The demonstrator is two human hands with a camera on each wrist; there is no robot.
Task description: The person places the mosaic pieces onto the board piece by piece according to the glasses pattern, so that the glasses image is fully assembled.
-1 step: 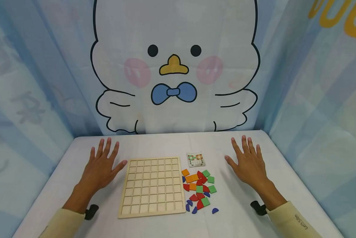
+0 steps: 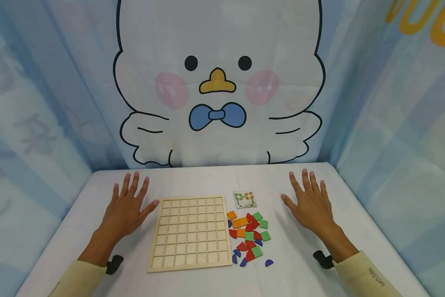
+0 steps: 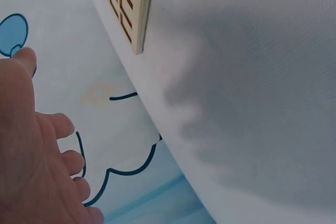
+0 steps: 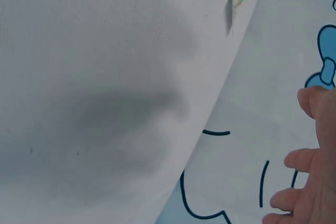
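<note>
My left hand (image 2: 124, 212) hovers over the white table with fingers spread, holding nothing; its thumb is nearest the upper left corner of a wooden grid board (image 2: 192, 233). The board's squares hold no pieces. On the other side my right hand (image 2: 311, 206) is also spread above the table and holds nothing. Between the board and that hand lie loose flat pieces: green squares (image 2: 266, 236), orange squares (image 2: 232, 215), red quarter-round pieces (image 2: 242, 246) and blue half-rounds (image 2: 268, 262). A small pattern card (image 2: 244, 199) lies behind them. Both wrist views show the hands raised above their shadows.
The white table (image 2: 129, 276) ends at a cloth backdrop (image 2: 218, 144) printed with a cartoon bird. Blue-and-white curtains (image 2: 401, 123) close in both sides. A black strap mount (image 2: 114, 264) sits at the left wrist, and another (image 2: 323, 260) at the right.
</note>
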